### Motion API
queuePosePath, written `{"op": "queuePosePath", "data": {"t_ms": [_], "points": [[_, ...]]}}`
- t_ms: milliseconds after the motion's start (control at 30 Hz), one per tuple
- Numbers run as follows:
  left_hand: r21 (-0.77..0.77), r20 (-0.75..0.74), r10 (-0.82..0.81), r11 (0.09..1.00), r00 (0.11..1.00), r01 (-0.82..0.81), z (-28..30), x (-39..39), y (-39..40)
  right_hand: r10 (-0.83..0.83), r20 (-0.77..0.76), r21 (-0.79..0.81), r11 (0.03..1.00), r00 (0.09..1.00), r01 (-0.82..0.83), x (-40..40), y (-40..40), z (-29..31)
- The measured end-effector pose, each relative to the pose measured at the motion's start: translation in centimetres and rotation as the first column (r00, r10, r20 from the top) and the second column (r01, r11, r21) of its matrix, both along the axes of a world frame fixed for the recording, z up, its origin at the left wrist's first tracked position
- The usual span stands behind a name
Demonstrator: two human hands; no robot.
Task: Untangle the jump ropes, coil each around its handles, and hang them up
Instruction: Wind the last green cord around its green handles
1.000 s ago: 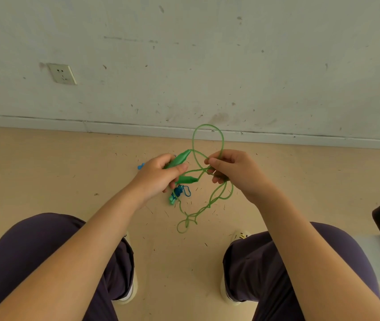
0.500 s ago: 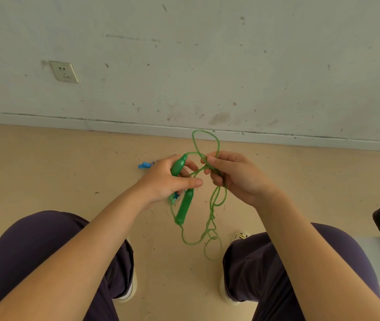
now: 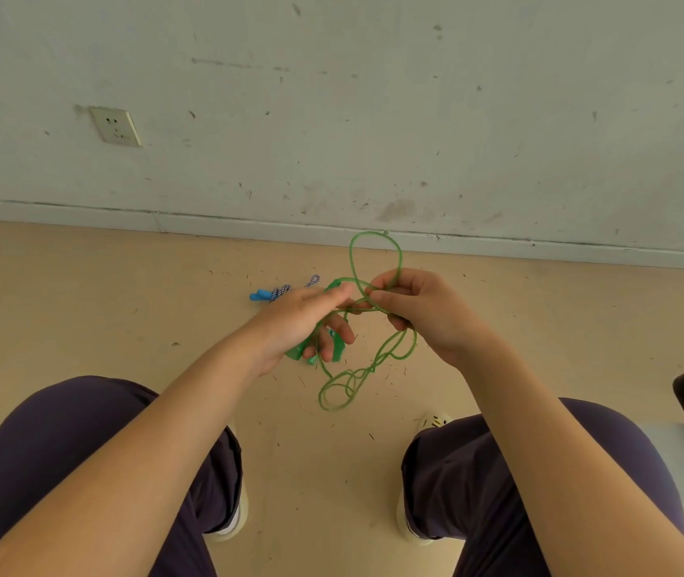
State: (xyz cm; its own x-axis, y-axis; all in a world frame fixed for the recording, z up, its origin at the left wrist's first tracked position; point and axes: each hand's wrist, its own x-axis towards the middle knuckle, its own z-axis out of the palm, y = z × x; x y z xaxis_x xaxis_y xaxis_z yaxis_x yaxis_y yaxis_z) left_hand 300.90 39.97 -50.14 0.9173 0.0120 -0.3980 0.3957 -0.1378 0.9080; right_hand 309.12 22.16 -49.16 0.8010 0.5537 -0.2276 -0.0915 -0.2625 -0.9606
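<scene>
Green handles (image 3: 323,347): now tucked under the left hand (image 3: 294,322), no longer dangling.
Green rope (image 3: 373,260): loop stands taller above the right hand (image 3: 423,310).

green rope (image 3: 375,370): thin glossy plastic cord
handles (image 3: 334,349): smooth green plastic
wall (image 3: 373,110): matt, scuffed paint
floor (image 3: 82,293): smooth beige, matt

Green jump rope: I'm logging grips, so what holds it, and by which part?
The left hand grips the green handles; the right hand pinches the green cord below its raised loop.
</scene>
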Motion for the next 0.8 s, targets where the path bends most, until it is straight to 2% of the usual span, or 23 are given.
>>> {"op": "queuePosePath", "data": {"t_ms": [67, 167, 367, 433, 533, 600, 667, 733, 800], "points": [[0.043, -0.003, 0.023, 0.999, 1.0, -0.023, -0.1, 0.0, 0.0, 0.005, 0.015, -0.023, 1.0, 1.0, -0.004, 0.0, 0.0, -0.1], [0.198, 0.032, 0.046, 0.979, 0.998, -0.051, -0.4, -0.1, 0.1, 0.009, 0.048, -0.082, 0.997, 0.999, -0.005, 0.0, 0.1, -0.6], [0.444, 0.14, 0.043, 0.89, 0.989, -0.102, -1.0, 0.0, 0.9, -0.01, 0.089, -0.132, 0.991, 0.996, 0.022, -0.2, 0.2, -0.6], [0.529, 0.164, 0.049, 0.839, 0.985, -0.13, -1.2, 0.2, 1.4, -0.085, 0.108, -0.127, 0.987, 0.991, 0.098, 0.0, 0.2, -0.7], [0.615, 0.189, 0.058, 0.771, 0.98, -0.164, -1.1, 0.4, 1.8, -0.249, 0.179, -0.21, 0.935, 0.952, 0.285, 0.6, 0.0, -0.8], [0.567, 0.166, 0.043, 0.813, 0.985, -0.131, -0.6, 0.1, 1.8, -0.305, 0.173, -0.203, 0.919, 0.937, 0.337, 0.6, -0.1, -0.6], [0.389, 0.121, 0.031, 0.918, 0.992, -0.076, -0.1, -0.1, 1.5, -0.294, 0.208, -0.11, 0.941, 0.933, 0.321, 0.1, 0.0, -0.1], [0.21, 0.078, -0.011, 0.978, 0.997, -0.006, 0.4, -0.4, 1.0, -0.156, 0.245, -0.055, 0.983, 0.957, 0.174, -0.2, 0.2, 0.2], [0.032, 0.055, -0.04, 0.999, 0.998, 0.038, 0.7, -0.7, 0.7, 0.089, 0.185, -0.052, 0.995, 0.979, -0.08, -0.7, 0.5, 0.3]]}}
